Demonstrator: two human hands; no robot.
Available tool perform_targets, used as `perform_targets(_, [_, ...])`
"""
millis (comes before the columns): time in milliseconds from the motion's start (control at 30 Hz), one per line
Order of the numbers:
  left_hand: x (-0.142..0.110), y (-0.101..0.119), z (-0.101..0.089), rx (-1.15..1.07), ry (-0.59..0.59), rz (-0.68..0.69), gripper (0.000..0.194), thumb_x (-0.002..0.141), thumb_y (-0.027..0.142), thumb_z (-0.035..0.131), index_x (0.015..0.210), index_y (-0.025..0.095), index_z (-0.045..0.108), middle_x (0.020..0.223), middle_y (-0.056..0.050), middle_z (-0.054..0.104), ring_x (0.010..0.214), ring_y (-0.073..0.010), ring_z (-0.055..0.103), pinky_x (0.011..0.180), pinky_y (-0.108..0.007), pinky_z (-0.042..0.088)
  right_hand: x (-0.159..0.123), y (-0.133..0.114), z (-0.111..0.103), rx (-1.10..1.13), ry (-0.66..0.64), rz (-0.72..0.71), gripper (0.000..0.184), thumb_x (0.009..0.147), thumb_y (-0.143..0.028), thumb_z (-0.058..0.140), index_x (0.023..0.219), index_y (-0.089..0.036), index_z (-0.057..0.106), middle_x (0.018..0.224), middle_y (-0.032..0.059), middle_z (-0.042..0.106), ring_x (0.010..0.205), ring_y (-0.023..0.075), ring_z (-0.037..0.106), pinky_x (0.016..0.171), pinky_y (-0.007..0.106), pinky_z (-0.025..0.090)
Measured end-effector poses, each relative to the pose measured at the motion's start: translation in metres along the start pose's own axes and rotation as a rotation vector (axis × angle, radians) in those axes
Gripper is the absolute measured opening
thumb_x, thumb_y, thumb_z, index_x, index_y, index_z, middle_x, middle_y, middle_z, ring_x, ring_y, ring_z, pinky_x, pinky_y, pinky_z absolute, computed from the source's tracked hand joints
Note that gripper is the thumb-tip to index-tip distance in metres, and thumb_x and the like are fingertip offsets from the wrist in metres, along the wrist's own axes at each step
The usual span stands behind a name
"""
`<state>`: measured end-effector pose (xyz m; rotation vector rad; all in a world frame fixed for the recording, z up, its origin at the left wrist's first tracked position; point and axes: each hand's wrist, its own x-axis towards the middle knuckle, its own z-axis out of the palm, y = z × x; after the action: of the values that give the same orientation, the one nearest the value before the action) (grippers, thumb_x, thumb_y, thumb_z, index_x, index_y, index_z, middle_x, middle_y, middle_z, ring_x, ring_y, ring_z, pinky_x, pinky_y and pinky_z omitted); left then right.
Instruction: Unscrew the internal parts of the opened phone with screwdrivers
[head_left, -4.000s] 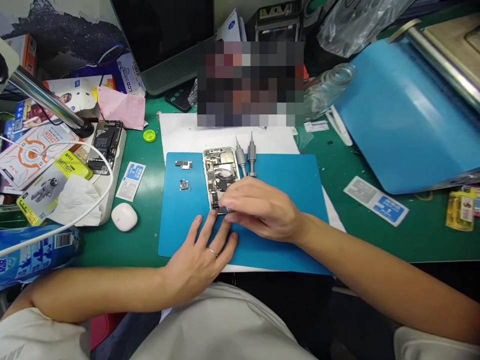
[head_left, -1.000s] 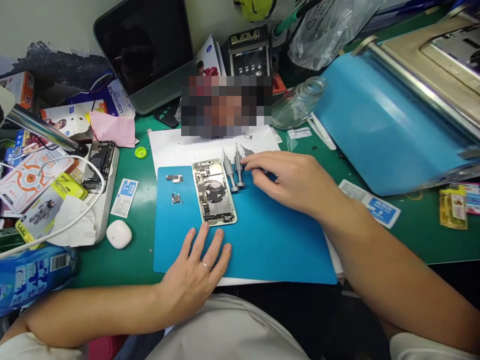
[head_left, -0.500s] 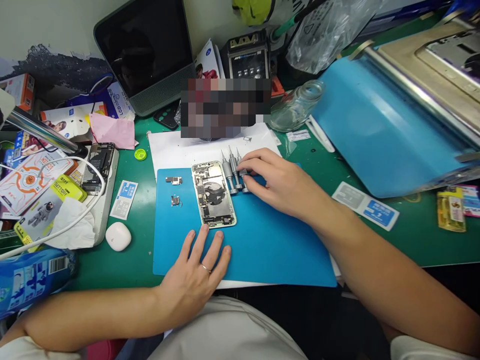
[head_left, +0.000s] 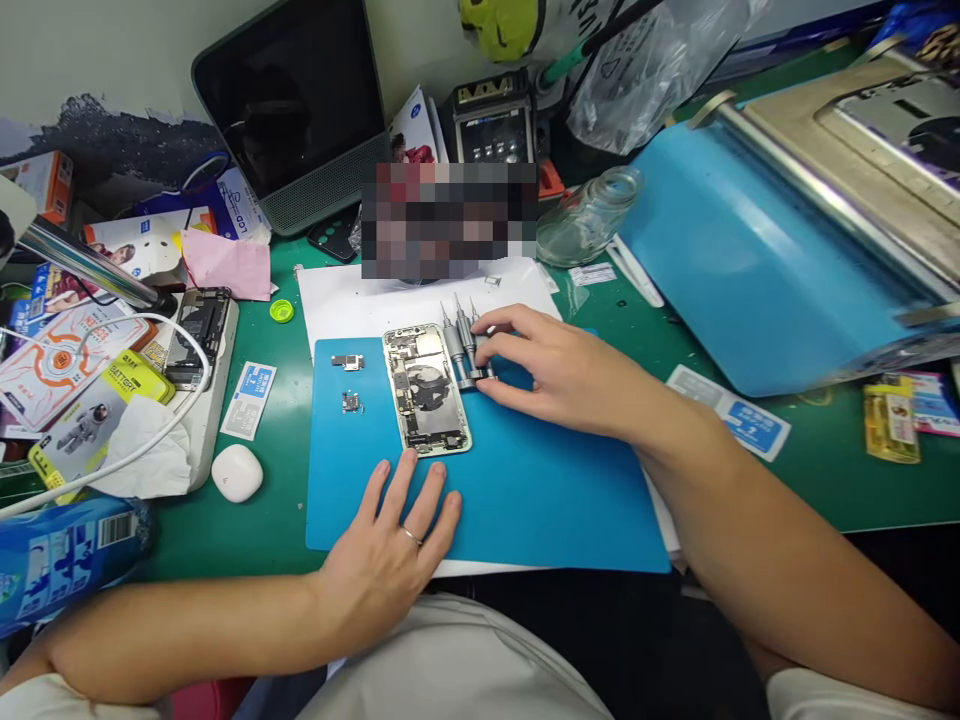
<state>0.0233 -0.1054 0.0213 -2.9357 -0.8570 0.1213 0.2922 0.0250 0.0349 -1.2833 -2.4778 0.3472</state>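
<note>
An opened smartphone (head_left: 429, 390) lies on a blue mat (head_left: 540, 500), its inner parts exposed. My left hand (head_left: 401, 535) rests flat on the mat, fingers spread, one fingertip at the phone's lower edge. Right of the phone, several grey precision screwdrivers (head_left: 453, 343) lie side by side, tips pointing away from me. My right hand (head_left: 551, 370) has its thumb and fingers curled around the rightmost screwdriver, which they partly hide. Left of the phone sit a small metal phone part (head_left: 348, 362) and a cluster of tiny parts (head_left: 351, 402).
A dark-screened monitor (head_left: 289, 100) and a glass jar (head_left: 589, 220) stand at the back. White tweezers (head_left: 636, 270) lie near a metal-framed machine (head_left: 795, 140) at the right. Boxes, a white cable (head_left: 202, 350) and a white earbud case (head_left: 237, 473) crowd the left.
My right hand has shifted slightly, its thumb now lower, by the screwdrivers' near ends. The screwdrivers have moved slightly left, toward the phone. My left hand has stayed in place.
</note>
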Motion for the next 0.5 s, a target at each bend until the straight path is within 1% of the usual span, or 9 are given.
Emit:
perform_targets(200, [-0.0006,-0.0001,0.0011,-0.001,0.004,-0.001,0.066,0.097,0.043,0.054,0.153,0.011,0.041,0.161,-0.022,0.033,0.147,-0.0505,0.03,0.116,-0.063,0.021,-0.0001,-0.0011,0.003,-0.057,0.015,-0.004,0.011,0.093,-0.028,0.058,0.09,-0.019,0.062,0.124,0.0134,0.062,0.104,0.0278,0.067,0.081,0.037,0.054])
perform_targets(367, [0.0003,-0.001,-0.0007,-0.002,-0.006,0.003,0.064,0.098,0.04,0.053,0.154,0.011,0.04,0.161,-0.022,0.032,0.146,-0.0497,0.031,0.115,-0.062,0.024,0.0,-0.0008,0.0014,-0.065,0.034,-0.023,0.013,0.096,-0.028,0.055,0.09,-0.02,0.063,0.128,0.0129,0.062,0.1,0.0267,0.068,0.078,0.037,0.053])
perform_targets(500, [0.0003,-0.001,-0.0019,-0.011,-0.022,0.003,0.065,0.098,0.04,0.053,0.154,0.011,0.039,0.162,-0.021,0.032,0.147,-0.0497,0.029,0.115,-0.062,0.027,-0.0005,0.0012,-0.0004,-0.05,0.028,-0.019,0.015,0.098,-0.029,0.053,0.093,-0.02,0.064,0.129,0.0129,0.063,0.099,0.0272,0.069,0.078,0.04,0.054])
